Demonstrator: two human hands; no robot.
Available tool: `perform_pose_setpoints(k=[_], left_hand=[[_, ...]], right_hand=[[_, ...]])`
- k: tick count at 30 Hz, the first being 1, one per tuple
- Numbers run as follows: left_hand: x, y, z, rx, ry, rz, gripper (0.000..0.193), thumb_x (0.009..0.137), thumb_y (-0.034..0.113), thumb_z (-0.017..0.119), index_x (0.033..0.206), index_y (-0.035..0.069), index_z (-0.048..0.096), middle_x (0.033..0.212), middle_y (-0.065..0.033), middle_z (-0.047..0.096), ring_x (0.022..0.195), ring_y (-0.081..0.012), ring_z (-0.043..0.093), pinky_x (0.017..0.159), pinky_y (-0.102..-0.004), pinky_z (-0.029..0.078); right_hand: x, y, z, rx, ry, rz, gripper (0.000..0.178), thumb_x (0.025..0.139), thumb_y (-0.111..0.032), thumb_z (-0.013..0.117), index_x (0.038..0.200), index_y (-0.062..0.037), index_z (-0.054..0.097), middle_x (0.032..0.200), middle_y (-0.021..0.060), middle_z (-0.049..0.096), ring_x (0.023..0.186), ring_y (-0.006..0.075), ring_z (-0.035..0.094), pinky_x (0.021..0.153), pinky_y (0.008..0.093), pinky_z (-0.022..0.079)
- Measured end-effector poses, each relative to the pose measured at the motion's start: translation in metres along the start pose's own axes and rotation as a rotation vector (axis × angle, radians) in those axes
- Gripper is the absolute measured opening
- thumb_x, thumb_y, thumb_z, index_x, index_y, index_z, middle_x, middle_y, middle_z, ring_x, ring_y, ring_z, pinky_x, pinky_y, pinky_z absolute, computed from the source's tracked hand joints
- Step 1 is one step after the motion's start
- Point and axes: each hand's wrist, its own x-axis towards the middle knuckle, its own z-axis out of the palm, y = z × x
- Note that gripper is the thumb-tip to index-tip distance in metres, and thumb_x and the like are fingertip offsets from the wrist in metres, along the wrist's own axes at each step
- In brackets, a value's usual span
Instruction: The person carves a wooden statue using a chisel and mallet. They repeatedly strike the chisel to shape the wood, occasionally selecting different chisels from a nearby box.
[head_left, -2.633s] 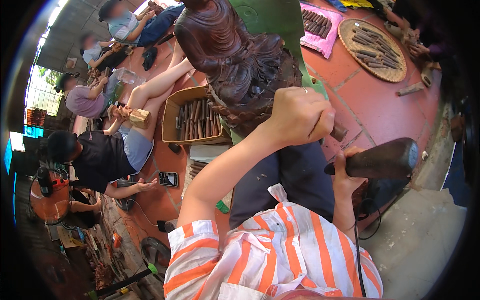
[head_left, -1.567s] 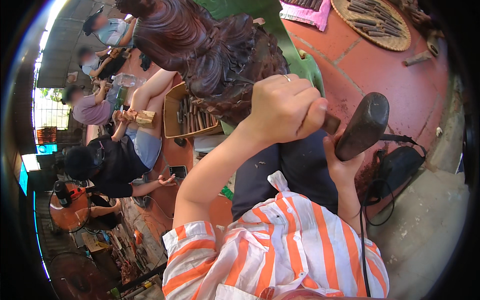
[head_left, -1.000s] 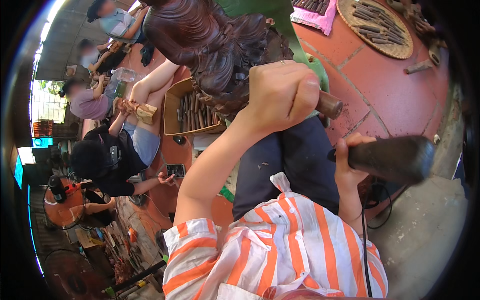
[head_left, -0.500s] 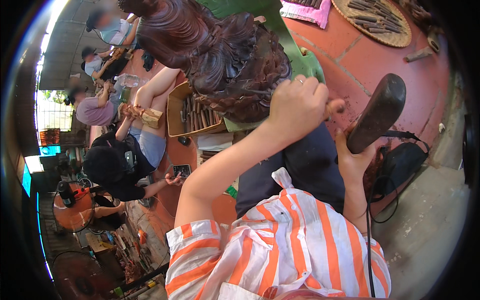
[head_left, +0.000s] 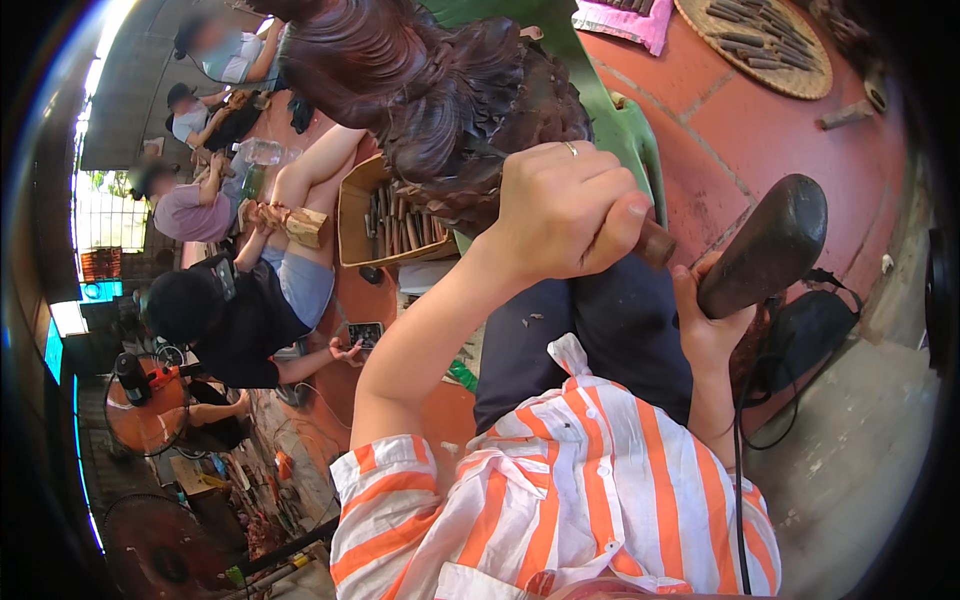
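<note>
A dark brown carved wooden statue [head_left: 450, 110] with folded drapery stands in front of me. My left hand [head_left: 570, 210] is closed around a carving chisel [head_left: 655, 245], whose wooden handle end sticks out to the right of my fist. The chisel's blade side points left at the lower part of the statue; its tip is hard to make out. In my right hand [head_left: 705, 325] I grip a dark, rounded wooden mallet [head_left: 770, 245], its thick head raised and tilted right. The mallet is apart from the chisel handle.
A box [head_left: 350, 215] of chisels sits left of the statue, a round woven tray [head_left: 820, 75] of tools at the far right. The statue rests by a green chair-like support [head_left: 640, 150]. Left, a person [head_left: 235, 310] holds a phone [head_left: 365, 336]. A black bag [head_left: 800, 340] lies right.
My left hand has come left and a little nearer, turning so the chisel handle shows more. The mallet has shifted slightly right and down.
</note>
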Motion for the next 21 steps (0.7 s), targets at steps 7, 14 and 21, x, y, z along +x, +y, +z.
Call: perform_pose_setpoints(k=[7,14,21], left_hand=[[-0.001,-0.010,-0.013,-0.132,0.070,-0.057,0.031,0.089,0.017,0.043,0.062,0.004,0.050,0.057,-0.0085,0.051,0.049,-0.0262,0.051,0.048,-0.0350,0.040],[-0.004,-0.014,-0.015,-0.182,0.086,-0.054,0.037,0.092,0.019,0.037,0.063,0.003,0.052,0.057,-0.0088,0.052,0.048,-0.0261,0.052,0.048,-0.0358,0.040],[-0.003,-0.016,-0.007,-0.089,0.068,-0.039,0.032,0.089,0.020,0.043,0.064,0.005,0.055,0.058,-0.0084,0.056,0.049,-0.0268,0.055,0.046,-0.0370,0.043]], right_hand=[[-0.003,-0.008,0.002,-0.048,0.000,-0.095,0.018,0.077,0.004,0.071,0.074,-0.0037,0.055,0.065,-0.0015,0.051,0.057,0.0061,0.045,0.055,0.0227,0.036],[0.006,-0.019,0.005,-0.264,-0.144,-0.248,0.019,0.080,0.007,0.066,0.093,-0.0003,0.055,0.076,0.0043,0.057,0.074,0.0091,0.055,0.066,0.0218,0.043],[-0.002,-0.003,0.007,-0.213,-0.051,-0.160,0.027,0.073,0.002,0.067,0.096,-0.0017,0.054,0.072,0.0077,0.059,0.068,0.0090,0.056,0.062,0.0250,0.046]])
